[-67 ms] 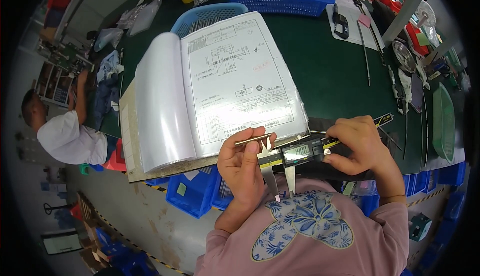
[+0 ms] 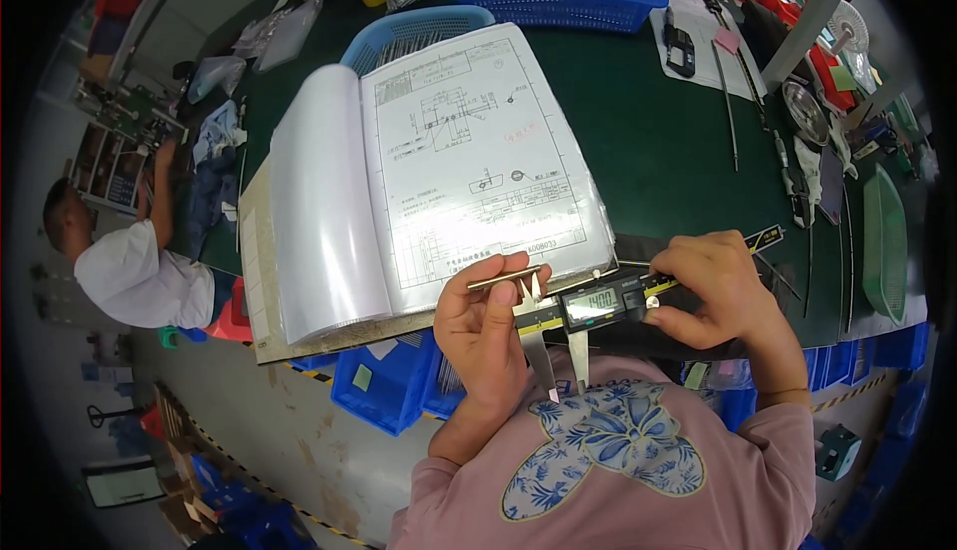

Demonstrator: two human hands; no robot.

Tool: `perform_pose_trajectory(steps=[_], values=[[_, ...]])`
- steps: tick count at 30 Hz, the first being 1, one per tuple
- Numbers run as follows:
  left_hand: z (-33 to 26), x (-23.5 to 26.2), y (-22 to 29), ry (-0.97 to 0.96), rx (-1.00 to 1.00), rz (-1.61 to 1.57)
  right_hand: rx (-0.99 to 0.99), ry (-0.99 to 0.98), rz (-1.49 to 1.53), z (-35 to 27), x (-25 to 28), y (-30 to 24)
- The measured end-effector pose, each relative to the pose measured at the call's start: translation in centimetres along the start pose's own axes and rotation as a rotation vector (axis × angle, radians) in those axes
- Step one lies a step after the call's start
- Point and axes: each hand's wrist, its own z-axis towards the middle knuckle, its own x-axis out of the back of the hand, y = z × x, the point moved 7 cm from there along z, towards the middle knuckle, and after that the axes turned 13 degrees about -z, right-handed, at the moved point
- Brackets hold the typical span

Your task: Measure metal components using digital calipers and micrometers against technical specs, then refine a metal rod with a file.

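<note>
Holding a short, slim metal rod [image 2: 498, 280] btwn thumb & fingers, the person's L hand [image 2: 483, 336] is closed near the front edge of the green benchtop [image 2: 648, 151], w/ the head end of a digital caliper [image 2: 595, 308] right beside it. R hand [image 2: 710, 291] grips the caliper at its slider side, thumb by a small round knob [image 2: 653, 303]. Lower jaws stand apart w/ nothing btwn them; the small upper jaws point up by the rod's R end, tho can't tell from here if they touch. Step in hand looks to be gauging the rod, prob. near that end; next move calls for a steady L hand, rod kept square to the tips, & a light R thumb. Just beyond, an open binder [image 2: 334, 201] shows a plastic-sleeved tech. drawing [image 2: 469, 156]. Behind it, partly hidden, a lt-blue basket [image 2: 439, 17] w/ thin metal pcs [image 2: 404, 45]; farther back, to the R, a dark-blue plastic crate [image 2: 588, 19]. Off L, a co-worker [image 2: 140, 261] in a white top reaches toward another stn.
</note>
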Motion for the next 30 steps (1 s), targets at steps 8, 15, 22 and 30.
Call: perform_pose_trajectory(steps=[8,15,22,30], values=[[-0.1,0.2,0.0,0.034,-0.005,0.022,0.003,-0.010,-0.009,0.3,0.2,-0.1],[-0.1,0.0,0.0,0.017,-0.002,0.021,-0.022,-0.014,0.012,-0.3,0.0,0.2],[0.0,0.5,0.0,0.030,-0.020,0.060,-0.053,0.046,-0.037,-0.1,0.1,0.3],[0.2,1.7,1.4,-0.006,-0.099,0.165,-0.174,0.153,-0.108,-1.2,0.1,2.1]])
